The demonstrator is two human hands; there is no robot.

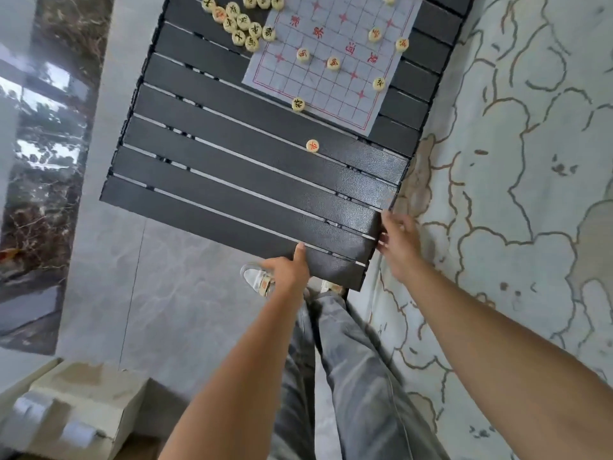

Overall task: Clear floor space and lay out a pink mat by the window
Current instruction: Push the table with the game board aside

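Grey tiled floor (159, 293) lies under the slatted table (252, 180), whose six-o'clock corner my left hand (287, 267) and right hand (398, 240) clamp, presumably to shift it.

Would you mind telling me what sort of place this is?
Probably a living room at home: a patterned rug, a low black table with a chess board, and a window alongside.

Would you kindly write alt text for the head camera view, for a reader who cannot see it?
Seen from above, a person's left hand and right hand grip the near corner of a black slatted table. On it lie a paper chess board and round chess pieces. A patterned rug lies to the right and a cardboard box at lower left.
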